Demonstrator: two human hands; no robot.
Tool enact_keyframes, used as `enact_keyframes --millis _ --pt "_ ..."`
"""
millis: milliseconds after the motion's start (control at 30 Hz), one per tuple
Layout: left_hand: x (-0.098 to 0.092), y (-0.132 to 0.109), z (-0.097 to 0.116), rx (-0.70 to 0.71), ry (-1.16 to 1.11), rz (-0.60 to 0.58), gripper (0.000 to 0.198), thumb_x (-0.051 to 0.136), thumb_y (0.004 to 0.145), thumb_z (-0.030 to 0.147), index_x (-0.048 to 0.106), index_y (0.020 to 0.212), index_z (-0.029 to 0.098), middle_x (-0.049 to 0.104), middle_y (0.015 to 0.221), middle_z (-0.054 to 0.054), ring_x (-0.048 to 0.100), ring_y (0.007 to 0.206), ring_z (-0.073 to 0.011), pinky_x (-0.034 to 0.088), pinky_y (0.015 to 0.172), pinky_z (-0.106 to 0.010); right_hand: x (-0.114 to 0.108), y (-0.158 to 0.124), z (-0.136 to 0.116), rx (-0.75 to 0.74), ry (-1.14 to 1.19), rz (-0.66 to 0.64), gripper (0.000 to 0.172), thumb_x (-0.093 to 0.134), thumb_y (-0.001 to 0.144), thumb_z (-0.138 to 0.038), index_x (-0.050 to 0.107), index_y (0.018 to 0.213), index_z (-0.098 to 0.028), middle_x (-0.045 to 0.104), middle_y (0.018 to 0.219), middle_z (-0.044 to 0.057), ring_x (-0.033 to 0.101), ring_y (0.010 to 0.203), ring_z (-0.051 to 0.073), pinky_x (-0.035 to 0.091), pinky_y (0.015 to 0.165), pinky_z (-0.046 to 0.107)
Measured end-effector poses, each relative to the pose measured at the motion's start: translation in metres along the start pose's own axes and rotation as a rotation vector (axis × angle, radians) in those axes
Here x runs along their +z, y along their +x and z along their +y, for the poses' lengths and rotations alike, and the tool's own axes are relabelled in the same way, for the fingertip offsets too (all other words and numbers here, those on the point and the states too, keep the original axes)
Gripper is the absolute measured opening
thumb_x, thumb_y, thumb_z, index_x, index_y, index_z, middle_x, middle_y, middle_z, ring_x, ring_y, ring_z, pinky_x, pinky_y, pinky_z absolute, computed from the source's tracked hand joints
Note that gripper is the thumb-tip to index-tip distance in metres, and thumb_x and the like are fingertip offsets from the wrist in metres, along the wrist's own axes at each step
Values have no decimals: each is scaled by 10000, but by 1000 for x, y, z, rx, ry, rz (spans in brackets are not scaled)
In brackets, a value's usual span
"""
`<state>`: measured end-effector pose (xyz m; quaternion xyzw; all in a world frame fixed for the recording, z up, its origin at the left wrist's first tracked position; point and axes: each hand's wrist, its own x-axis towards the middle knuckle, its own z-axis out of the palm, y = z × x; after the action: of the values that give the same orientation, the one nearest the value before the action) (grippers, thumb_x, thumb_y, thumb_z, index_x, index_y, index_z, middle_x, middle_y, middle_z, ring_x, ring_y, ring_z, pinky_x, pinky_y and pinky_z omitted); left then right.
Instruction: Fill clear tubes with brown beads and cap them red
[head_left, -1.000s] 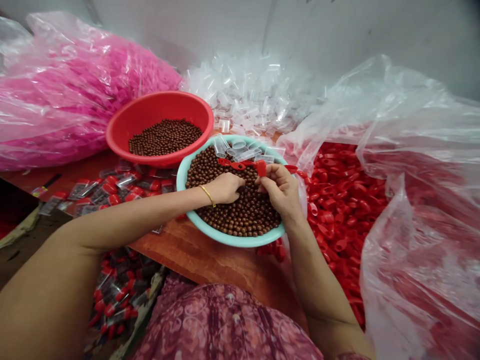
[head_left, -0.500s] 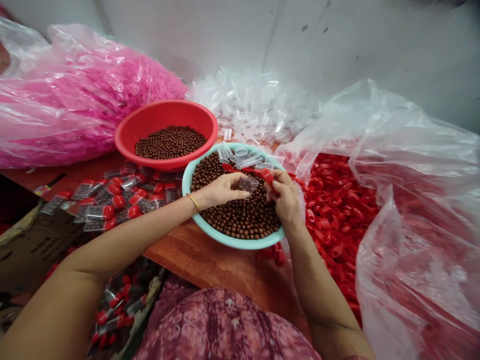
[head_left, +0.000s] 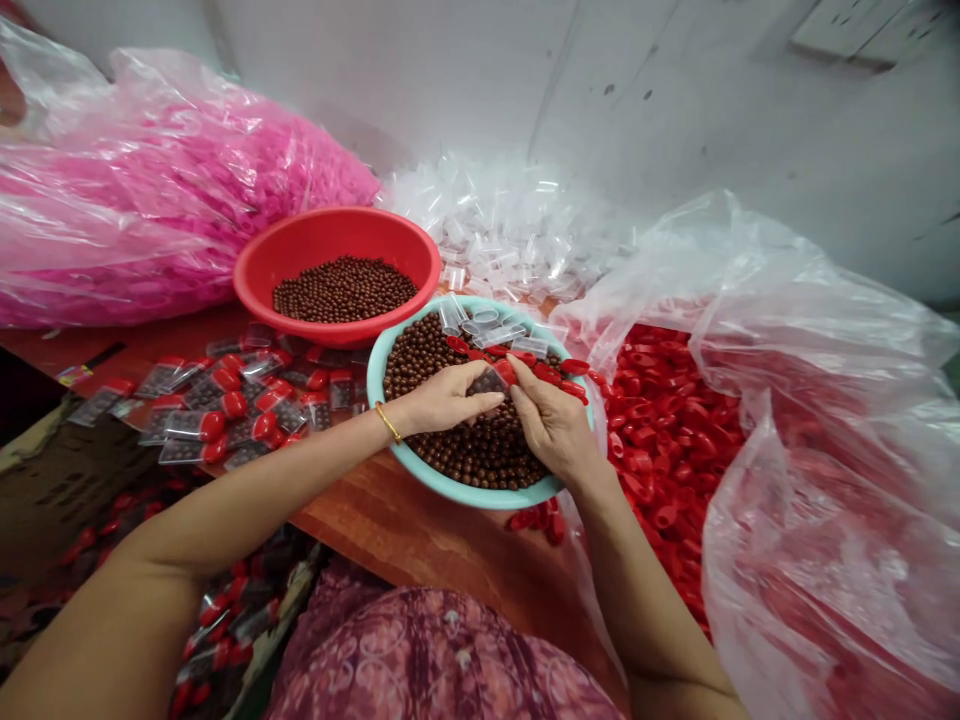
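My left hand point(head_left: 448, 398) is closed around a small clear plastic container point(head_left: 487, 382) with brown balls inside. At the container's right end is a red cap point(head_left: 505, 371), pinched by the fingers of my right hand point(head_left: 550, 415). Both hands hover over a pale turquoise basin point(head_left: 450, 488) full of round brown balls point(head_left: 480, 455). Empty clear containers point(head_left: 495, 330) and several loose red caps point(head_left: 551, 373) lie on top of the balls at the basin's far side. How far the cap sits on the container is hidden by my fingers.
Left of the basin lie filled, red-capped containers point(head_left: 202, 425), with more in a carton point(head_left: 225, 610) below the table edge. Behind stands a red basin point(head_left: 259, 300) of brown balls. A pink-filled bag point(head_left: 225, 180), clear containers point(head_left: 525, 230) and a bag of red caps point(head_left: 667, 450) surround it.
My right hand has brought the red cap leftward onto the end of the container in my left hand. The view has shifted slightly.
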<state>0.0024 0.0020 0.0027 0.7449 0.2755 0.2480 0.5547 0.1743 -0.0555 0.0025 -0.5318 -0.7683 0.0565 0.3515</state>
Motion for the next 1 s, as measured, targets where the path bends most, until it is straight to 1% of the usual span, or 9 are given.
enact_keyframes --millis 133,267,400,500,600,667,767,867,1000 --pt "1 -4 1 89 265 77 221 590 740 345 507 795 148 557 749 14 506 692 -122 414 661 -248 -3 -7 2 -225 -208 -34 433 375 928 -243 492 1328 -122 713 794 84 650 634 167 511 585 267" --pt "-1 -6 3 62 311 4 198 578 699 327 474 689 158 489 640 49 432 595 -90 335 558 -211 -4 -15 -1 -391 -319 -56 482 363 926 -203 380 1381 -46 668 669 64 598 524 158 476 488 264" --pt "-1 -7 6 46 295 -68 174 572 642 276 438 628 166 454 584 62 412 550 -79 295 515 -199 -5 -19 -9 -442 -438 -32 495 368 921 -196 351 1388 -33 651 657 64 590 512 159 489 475 274" --pt "0 -7 7 50 435 -31 157 578 622 269 460 628 166 486 585 51 425 547 -87 289 520 -209 -6 -19 -14 -441 -471 -46 512 360 918 -192 322 1409 -53 642 639 58 583 495 167 489 446 286" --pt "0 -7 7 70 566 -18 146 589 611 274 493 635 166 520 596 36 423 548 -96 274 521 -221 -7 -19 -15 -514 -461 -56 581 364 913 -169 198 1455 -43 638 623 44 571 471 167 473 418 280" --pt "0 -7 7 95 555 -39 129 584 609 261 501 627 164 522 589 37 423 545 -94 274 518 -221 -6 -19 -15 -541 -453 -73 612 366 913 -164 145 1468 -34 642 636 47 579 485 172 474 425 281" --pt "0 -6 7 117 440 -19 118 572 612 245 492 604 158 498 565 50 421 537 -82 296 520 -208 -3 -19 -18 -435 -454 -109 561 343 923 -193 241 1453 -38 661 698 85 603 542 183 490 470 291" --pt "1 -5 6 86 358 87 132 566 623 251 479 594 155 484 562 53 414 541 -78 304 518 -204 -1 -11 -21 -297 -385 -113 495 329 928 -237 420 1372 -39 678 755 128 618 591 192 488 507 294" --pt "0 -4 6 8 366 177 142 579 640 281 545 674 147 539 609 34 458 574 -97 334 538 -215 -6 9 -21 -106 -135 -106 410 370 931 -361 673 1094 -138 680 701 81 615 579 173 457 532 278"
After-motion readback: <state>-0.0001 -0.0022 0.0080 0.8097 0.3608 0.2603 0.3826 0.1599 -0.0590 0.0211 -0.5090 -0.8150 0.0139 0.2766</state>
